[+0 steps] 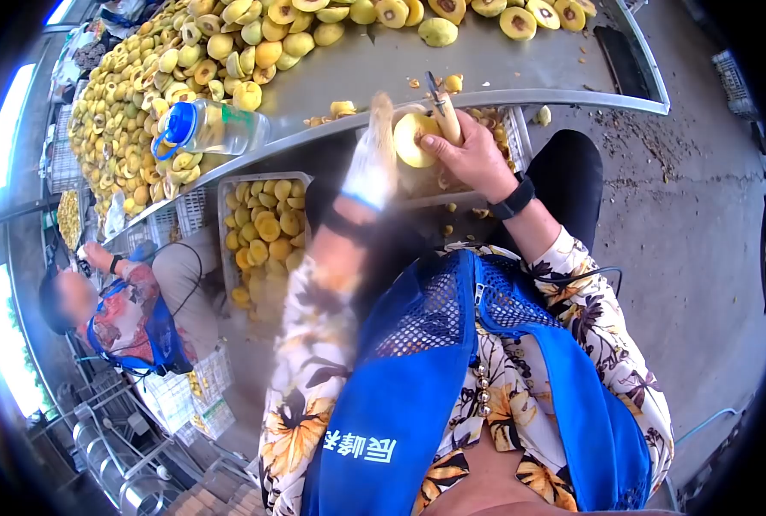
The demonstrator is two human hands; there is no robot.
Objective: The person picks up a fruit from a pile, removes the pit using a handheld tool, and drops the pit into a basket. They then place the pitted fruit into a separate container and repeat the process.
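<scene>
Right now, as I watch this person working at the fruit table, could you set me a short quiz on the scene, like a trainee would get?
1. What colour is the cap of the bottle lying on the metal table? A blue, B red, C green.
2. True or false: the right hand, which grips a small tool, wears a glove.
3. Fill the gap: the crate below the table's edge is filled with yellow ____.

Key: 1 A. 2 False; only the left hand is gloved. 3 fruit halves.
</scene>
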